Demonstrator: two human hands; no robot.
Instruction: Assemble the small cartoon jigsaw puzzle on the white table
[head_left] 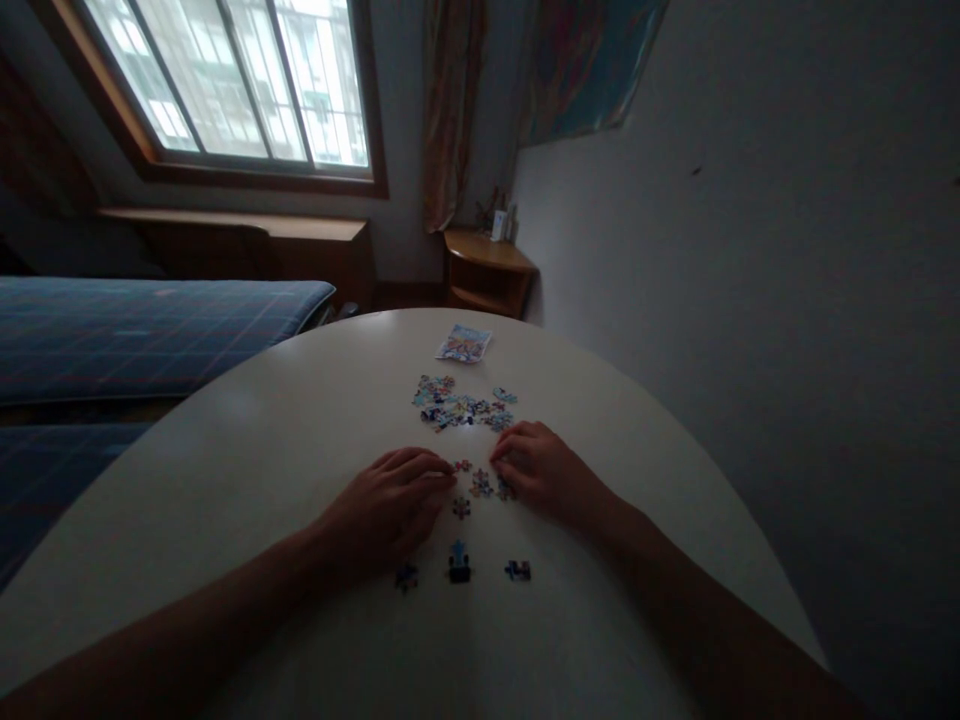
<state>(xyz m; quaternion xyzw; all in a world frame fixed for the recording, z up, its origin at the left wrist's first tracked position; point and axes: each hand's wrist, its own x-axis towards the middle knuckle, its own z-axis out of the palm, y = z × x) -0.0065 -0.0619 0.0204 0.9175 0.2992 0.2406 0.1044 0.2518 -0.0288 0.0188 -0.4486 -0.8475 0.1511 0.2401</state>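
My left hand [390, 505] lies palm down on the round white table [262, 450], fingers stretched toward a few small jigsaw pieces [480, 483] between my hands. My right hand [536, 465] rests just right of those pieces with its fingers curled down onto them; what is under the fingertips is hidden. A loose heap of colourful puzzle pieces [461, 405] lies beyond both hands. Three darker pieces [459, 565] sit in a row nearer to me. A small picture card [463, 343] lies at the far side of the table.
A bed with a blue checked cover [142, 335] stands to the left of the table. A wooden corner shelf [487, 265] and a window [232, 80] are behind. A plain wall [750, 300] runs close along the right.
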